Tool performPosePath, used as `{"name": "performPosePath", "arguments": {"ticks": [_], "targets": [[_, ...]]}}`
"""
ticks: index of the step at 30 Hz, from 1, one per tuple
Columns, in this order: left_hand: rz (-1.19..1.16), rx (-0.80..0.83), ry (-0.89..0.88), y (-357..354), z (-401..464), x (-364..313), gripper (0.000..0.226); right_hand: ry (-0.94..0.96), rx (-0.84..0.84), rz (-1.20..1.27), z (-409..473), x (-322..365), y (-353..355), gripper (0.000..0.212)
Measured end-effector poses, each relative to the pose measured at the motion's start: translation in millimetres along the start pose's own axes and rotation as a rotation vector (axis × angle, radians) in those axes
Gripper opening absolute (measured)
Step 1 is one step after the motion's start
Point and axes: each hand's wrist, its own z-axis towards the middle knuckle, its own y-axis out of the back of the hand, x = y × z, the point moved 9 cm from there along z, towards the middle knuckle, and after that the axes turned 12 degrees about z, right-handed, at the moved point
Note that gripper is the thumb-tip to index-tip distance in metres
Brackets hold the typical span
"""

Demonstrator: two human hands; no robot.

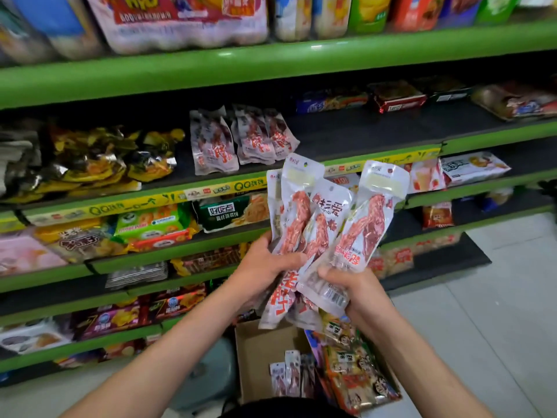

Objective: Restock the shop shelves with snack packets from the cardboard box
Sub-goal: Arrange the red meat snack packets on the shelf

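Several clear meat snack packets with red lettering fan upward in front of the shelves. My left hand grips the left part of the bunch, thumb across the front. My right hand grips the lower end of the rightmost packet. Matching packets stand on the black shelf behind them. The open cardboard box sits on the floor under my hands, holding more of the same packets and colourful snack bags.
Green-edged shelves run across the view, stocked with biscuits, yellow snack bags and noodle packs. The black shelf is bare to the right of the matching packets. Grey tiled floor lies to the right of the box.
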Motion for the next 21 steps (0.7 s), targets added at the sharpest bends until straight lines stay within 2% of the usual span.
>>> {"name": "performPosePath", "arguments": {"ticks": [5,11,16,20,21], "targets": [[-0.022,-0.052,-0.038,30,0,-23,0.053,0.077,0.056,-0.027,6,24,-37,0.04],[-0.096,-0.164,-0.117,55,-6,-37,0.04,0.138,0.065,-0.051,16,38,-63,0.043],[-0.143,-0.164,-0.076,68,-11,-39,0.037,0.121,0.11,-0.072,24,37,-80,0.038],[-0.095,-0.037,0.002,72,-18,-36,0.062,0.022,0.192,-0.032,27,31,-92,0.046],[-0.073,-0.011,-0.003,74,-20,-36,0.058,-0.005,0.225,-0.045,27,29,-97,0.047]]}}
